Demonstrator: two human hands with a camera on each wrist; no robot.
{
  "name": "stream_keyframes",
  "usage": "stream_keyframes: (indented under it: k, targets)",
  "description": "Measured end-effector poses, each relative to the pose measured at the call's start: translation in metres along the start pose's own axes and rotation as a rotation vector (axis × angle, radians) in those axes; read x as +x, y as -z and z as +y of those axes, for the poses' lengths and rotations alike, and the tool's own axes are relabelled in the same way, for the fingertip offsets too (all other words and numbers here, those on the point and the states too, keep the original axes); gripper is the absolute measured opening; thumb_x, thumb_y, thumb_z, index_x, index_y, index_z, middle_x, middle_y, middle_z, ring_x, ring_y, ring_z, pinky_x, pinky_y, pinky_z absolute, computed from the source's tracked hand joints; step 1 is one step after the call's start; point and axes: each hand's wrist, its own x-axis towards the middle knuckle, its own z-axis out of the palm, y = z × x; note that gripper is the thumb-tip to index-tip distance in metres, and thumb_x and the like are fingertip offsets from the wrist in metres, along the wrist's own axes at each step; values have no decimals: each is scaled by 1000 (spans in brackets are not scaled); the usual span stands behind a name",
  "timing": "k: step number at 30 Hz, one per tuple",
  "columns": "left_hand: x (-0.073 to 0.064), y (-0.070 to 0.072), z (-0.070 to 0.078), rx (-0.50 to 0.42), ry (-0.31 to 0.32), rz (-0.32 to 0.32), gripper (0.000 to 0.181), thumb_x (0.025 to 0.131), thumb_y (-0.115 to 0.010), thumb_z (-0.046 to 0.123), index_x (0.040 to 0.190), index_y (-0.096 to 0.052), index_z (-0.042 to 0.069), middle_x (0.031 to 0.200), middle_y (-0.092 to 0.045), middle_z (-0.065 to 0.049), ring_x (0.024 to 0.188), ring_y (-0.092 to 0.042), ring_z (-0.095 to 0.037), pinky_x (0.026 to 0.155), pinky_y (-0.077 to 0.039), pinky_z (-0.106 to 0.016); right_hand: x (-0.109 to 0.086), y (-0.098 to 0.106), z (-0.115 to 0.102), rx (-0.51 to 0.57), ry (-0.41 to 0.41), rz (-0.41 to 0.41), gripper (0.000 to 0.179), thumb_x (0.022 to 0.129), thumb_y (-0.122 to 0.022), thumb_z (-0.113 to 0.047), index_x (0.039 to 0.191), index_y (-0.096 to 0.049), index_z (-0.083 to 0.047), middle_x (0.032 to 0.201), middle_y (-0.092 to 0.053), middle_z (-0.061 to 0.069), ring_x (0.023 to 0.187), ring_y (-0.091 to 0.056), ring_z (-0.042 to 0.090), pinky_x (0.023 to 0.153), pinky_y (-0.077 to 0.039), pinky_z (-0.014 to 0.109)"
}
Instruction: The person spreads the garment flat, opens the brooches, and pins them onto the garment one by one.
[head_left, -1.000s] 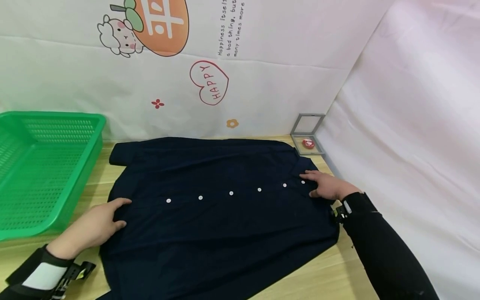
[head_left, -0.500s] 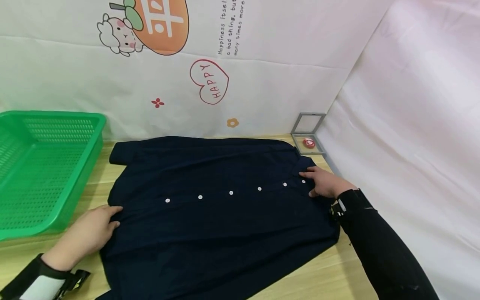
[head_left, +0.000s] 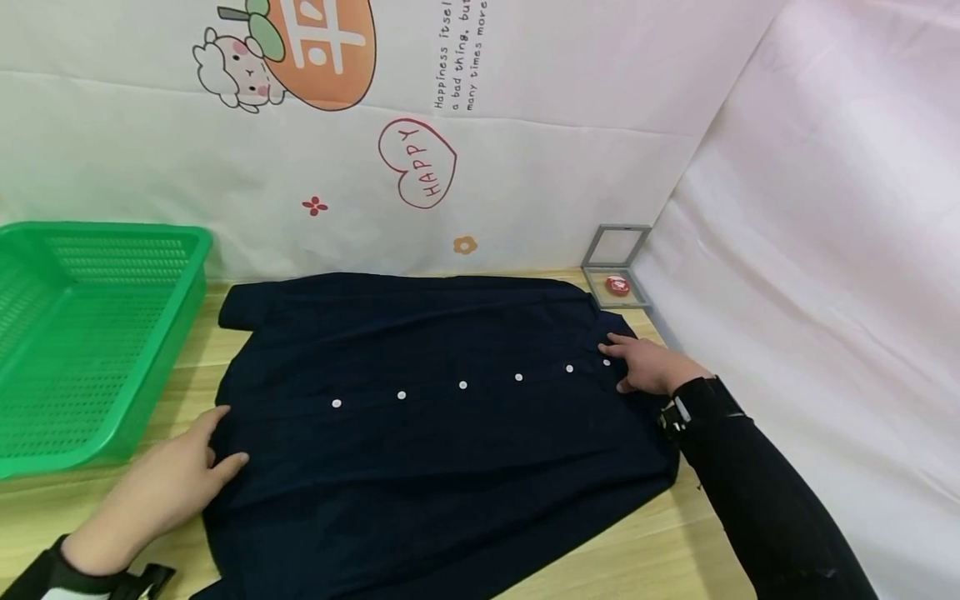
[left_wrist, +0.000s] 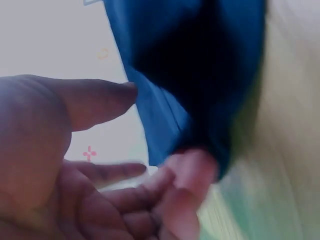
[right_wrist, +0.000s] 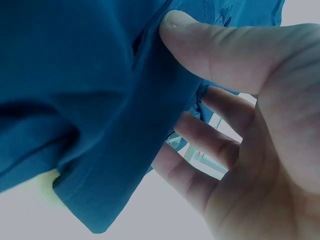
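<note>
A dark navy button-up shirt (head_left: 450, 450) lies spread front side up, its row of white buttons running across. At its left end, by the hem, my left hand (head_left: 168, 483) has its thumb and fingers spread over the edge. The left wrist view shows the thumb apart from the loosely bent fingers, with the cloth (left_wrist: 190, 90) beyond them. My right hand (head_left: 652, 367) is at the collar end. In the right wrist view its thumb lies on the near face of the collar (right_wrist: 120, 150), while the fingertips are hidden behind the fabric.
A green plastic basket (head_left: 157, 358) stands on the wooden table (head_left: 600, 558) at the left. Behind the collar, near the back right corner, is an open grey-framed case (head_left: 637, 292) with a small red object (head_left: 617, 286) inside. White printed cloth (head_left: 562, 183) hangs behind the table.
My left hand has drawn back left and slightly down, from on top of the shirt to its hem edge, and its fingers have spread. The right hand stays at the collar.
</note>
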Motion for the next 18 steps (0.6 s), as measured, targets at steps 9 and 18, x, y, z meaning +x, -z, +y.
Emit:
stream_keyframes:
  k: [9, 18]
  targets:
    - [-24, -12, 4, -68, 56, -80, 79, 95, -69, 33, 147, -28, -11, 82, -59, -2, 67, -56, -18, 59, -46, -39, -1, 0, -4, 6, -14, -9, 74, 87, -76, -8, 151, -40, 0, 158, -21, 27, 140, -21, 53, 108, -29, 61]
    - [-54, -32, 7, -510, 87, -90, 76, 102, -61, 24, 152, -11, -6, 105, -48, -18, 73, -65, -20, 63, -52, -34, -2, -2, -6, 10, -25, 2, 74, 87, -76, -6, 151, -39, 0, 158, -20, 28, 139, -20, 54, 106, -30, 62]
